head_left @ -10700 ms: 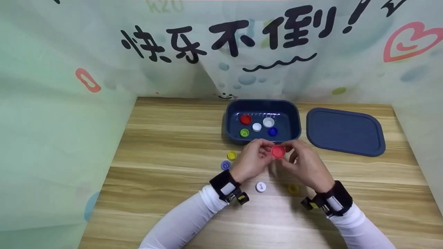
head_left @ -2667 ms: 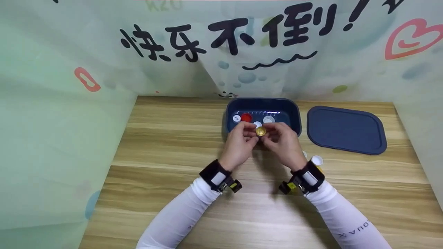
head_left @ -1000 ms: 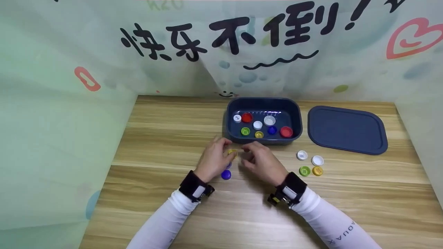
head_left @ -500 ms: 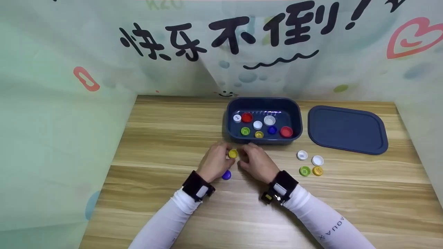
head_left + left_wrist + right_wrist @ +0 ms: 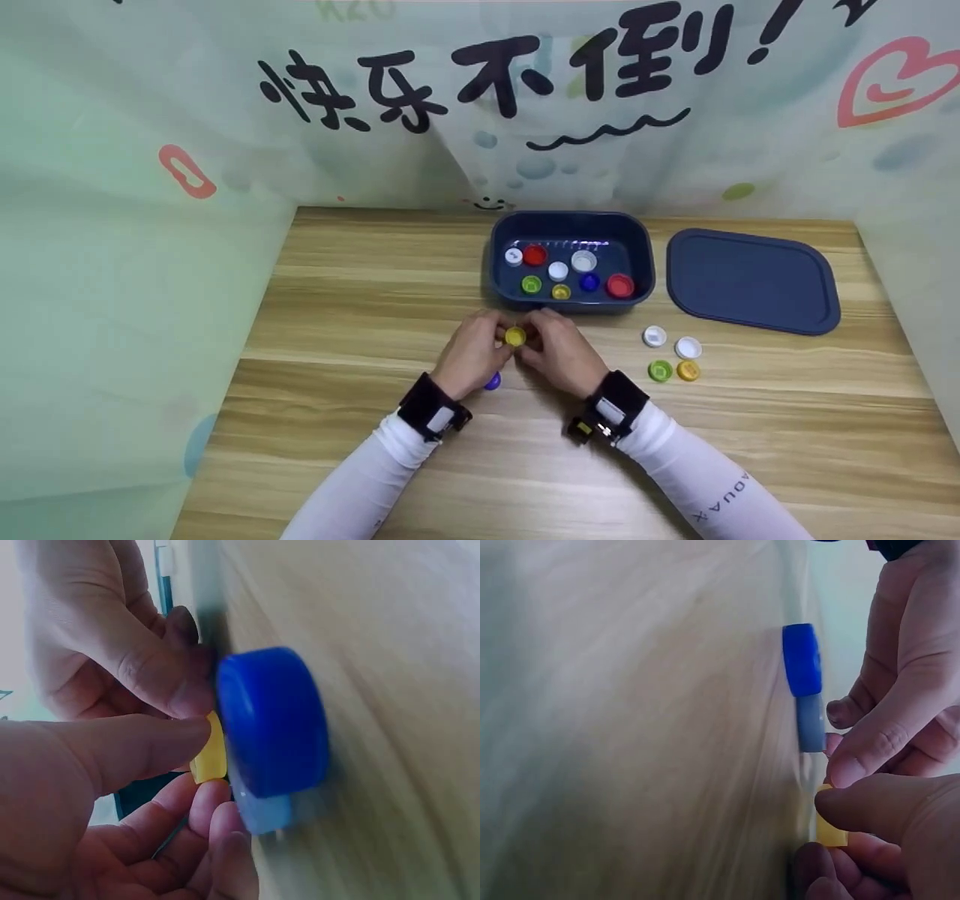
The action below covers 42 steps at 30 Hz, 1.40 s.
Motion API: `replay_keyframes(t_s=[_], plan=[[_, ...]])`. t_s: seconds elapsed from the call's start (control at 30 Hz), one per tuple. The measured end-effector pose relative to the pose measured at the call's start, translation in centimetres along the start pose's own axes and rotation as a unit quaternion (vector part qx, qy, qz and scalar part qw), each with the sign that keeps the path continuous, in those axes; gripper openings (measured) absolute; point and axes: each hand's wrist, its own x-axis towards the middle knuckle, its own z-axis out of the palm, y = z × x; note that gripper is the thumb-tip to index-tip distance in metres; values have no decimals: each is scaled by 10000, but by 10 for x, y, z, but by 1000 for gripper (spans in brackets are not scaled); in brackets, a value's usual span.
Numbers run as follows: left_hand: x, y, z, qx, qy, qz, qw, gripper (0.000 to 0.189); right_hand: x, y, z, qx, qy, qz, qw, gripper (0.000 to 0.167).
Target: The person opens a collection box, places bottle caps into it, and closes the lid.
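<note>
In the head view my left hand (image 5: 471, 351) and right hand (image 5: 559, 352) meet in front of the dark blue box (image 5: 570, 306), both pinching a small yellow bottle cap (image 5: 514, 336) between them. Its hollow side faces up. Each wrist view shows thumbs pressed on the side of that yellow cap (image 5: 214, 754), close to the tabletop. Beside my left hand lies a dark blue bottle cap (image 5: 492, 380), partly covered by the hand. A paler blue cap (image 5: 811, 724) sits next to the dark one; in the head view my left hand hides it.
Inside the box lie several caps, among them a red cap (image 5: 620, 286) and a green cap (image 5: 531, 284). Its flat lid (image 5: 754, 281) rests to the right. Two white caps, a green cap (image 5: 660, 370) and an orange cap (image 5: 688, 370) lie in front of the lid.
Over the earlier frames a pinkish-red, a gold and a printed white cap went into the box. In the last second the yellow cap moved slightly right, and my right hand closed in on it.
</note>
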Motion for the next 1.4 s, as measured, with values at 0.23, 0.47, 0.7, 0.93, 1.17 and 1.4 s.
replay_keyframes(t_s=[0.23,0.47,0.7,0.93,1.17,1.4], plan=[[-3,15,-5,-231,214,169,9994,27,-6,-8,-19,372,107,132,9992,31],[0,30,-7,-398,640,539,9957,29,-5,-14,-37,548,422,105,9976,32],[15,42,-12,-547,999,493,9923,32,6,-16,-48,422,854,-22,9955,30],[30,46,-17,-1134,1310,267,9845,35,28,-16,-56,604,969,401,9927,31],[37,44,-20,-1536,1191,48,9809,40,41,-11,-57,758,864,532,9919,41],[36,40,-21,-1517,1032,-22,9830,41,45,-7,-53,636,659,531,9944,47]])
